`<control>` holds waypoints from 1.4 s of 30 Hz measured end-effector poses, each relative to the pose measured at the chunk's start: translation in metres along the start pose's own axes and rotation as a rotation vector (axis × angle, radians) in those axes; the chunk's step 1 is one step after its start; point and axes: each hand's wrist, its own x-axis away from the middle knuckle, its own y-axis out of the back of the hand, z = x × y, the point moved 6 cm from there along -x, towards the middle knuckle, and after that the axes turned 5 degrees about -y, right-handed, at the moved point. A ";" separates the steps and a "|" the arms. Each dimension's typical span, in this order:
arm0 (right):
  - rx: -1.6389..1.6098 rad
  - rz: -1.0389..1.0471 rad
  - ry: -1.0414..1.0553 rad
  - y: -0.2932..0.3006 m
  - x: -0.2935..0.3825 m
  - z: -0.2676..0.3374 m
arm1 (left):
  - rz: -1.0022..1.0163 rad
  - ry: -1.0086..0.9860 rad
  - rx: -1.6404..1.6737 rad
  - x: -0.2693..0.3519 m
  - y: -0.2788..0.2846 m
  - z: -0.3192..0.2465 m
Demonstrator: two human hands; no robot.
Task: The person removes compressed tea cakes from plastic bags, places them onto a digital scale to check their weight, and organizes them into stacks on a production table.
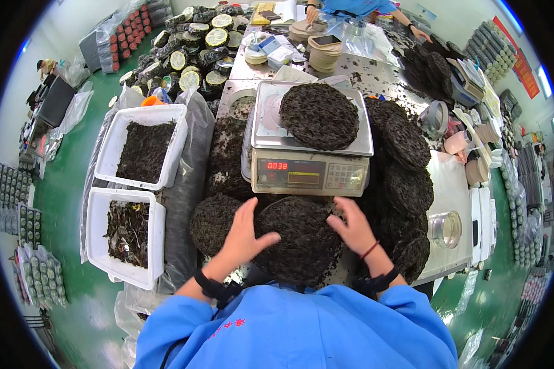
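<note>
In front of me lies a round, blackish cake of what looks like dried seaweed [297,242]. My left hand [245,235] is at its left side, fingers apart, with the thumb over the cake's edge. At the upper right rim is my right hand [353,227], fingers spread; whether it touches the cake I cannot tell. A smaller dark cake [213,224] sits to the left, partly behind my left hand. Beyond both hands stands a digital weighing scale [310,171] with a lit red display. Another dark cake [321,116] rests on its metal pan, right of centre.
Overlapping dark cakes [408,184] line the scale's right side. Two white plastic tubs [141,110] at left hold dark loose material. A clear round container [445,229] stands at right. Paper discs [324,57] are stacked at the back, where a co-worker's hands [420,34] reach over the table.
</note>
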 end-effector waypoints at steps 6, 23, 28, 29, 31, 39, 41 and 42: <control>-0.258 -0.235 0.020 0.084 -0.083 0.010 | -0.136 0.024 0.385 -0.100 0.036 0.035; 0.294 -0.194 0.266 0.103 -0.217 0.064 | -0.170 -0.266 -0.186 -0.251 0.009 -0.023; 1.008 0.224 0.267 0.036 -0.245 0.100 | 0.028 -0.317 -0.142 -0.272 -0.027 -0.025; 1.078 0.217 0.281 0.032 -0.248 0.101 | 0.035 -0.279 -0.129 -0.274 -0.029 -0.019; 1.107 0.222 0.324 0.028 -0.249 0.107 | -0.019 -0.311 -0.117 -0.270 -0.027 -0.017; 1.082 -0.030 0.498 0.004 -0.265 0.085 | 0.001 -0.247 -0.068 -0.270 -0.027 -0.016; 0.975 -0.113 0.456 0.007 -0.271 0.078 | 0.012 -0.235 -0.012 -0.270 -0.027 -0.015; 0.880 -0.126 0.402 0.013 -0.273 0.079 | 0.002 -0.239 -0.040 -0.271 -0.027 -0.014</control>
